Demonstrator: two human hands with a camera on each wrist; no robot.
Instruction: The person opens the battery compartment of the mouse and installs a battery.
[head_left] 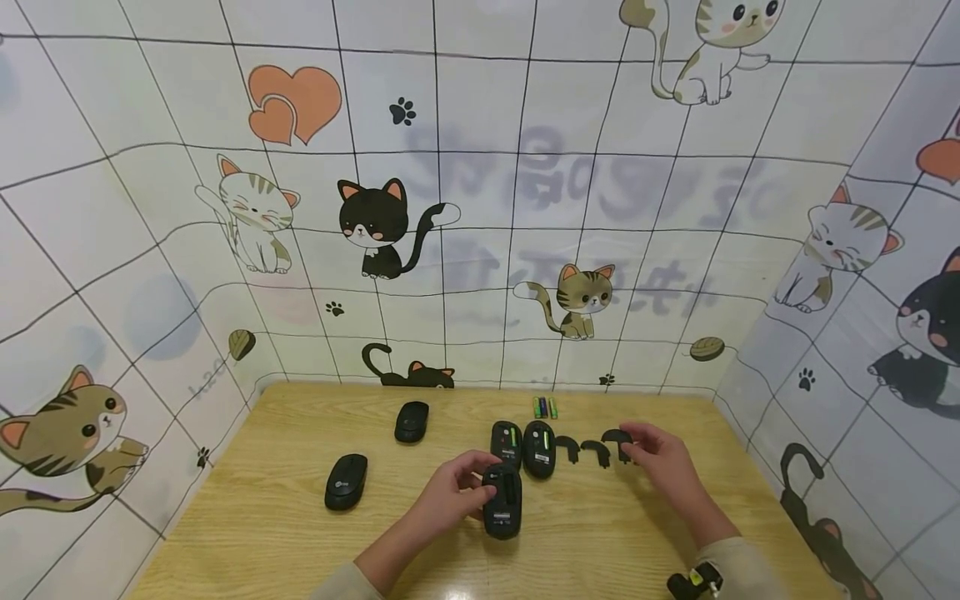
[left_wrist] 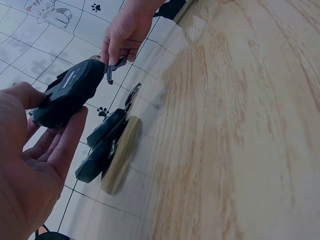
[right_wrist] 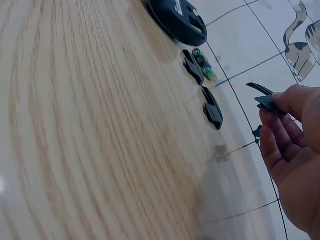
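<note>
My left hand point(head_left: 453, 493) grips a black computer mouse point(head_left: 504, 512) with its underside facing up. The battery slot in that mouse is uncovered, and no battery shows in it. In the left wrist view, thumb and fingers hold the mouse point(left_wrist: 70, 95) by its edges, above the table. My right hand point(head_left: 663, 460) pinches a black battery cover point(head_left: 617, 436) between thumb and fingers, and the right wrist view shows this cover point(right_wrist: 267, 102) raised off the table. Beside it lie two similar covers point(head_left: 567, 448). Two upturned mice point(head_left: 539, 462) stand just behind the held mouse, each with a battery visible.
Several small batteries point(head_left: 545, 407) lie together near the table's back edge. On the left, two black mice rest right side up, one farther back point(head_left: 412, 422) and one nearer point(head_left: 347, 483). A cat-patterned sheet point(head_left: 480, 192) surrounds the wooden table point(head_left: 255, 533).
</note>
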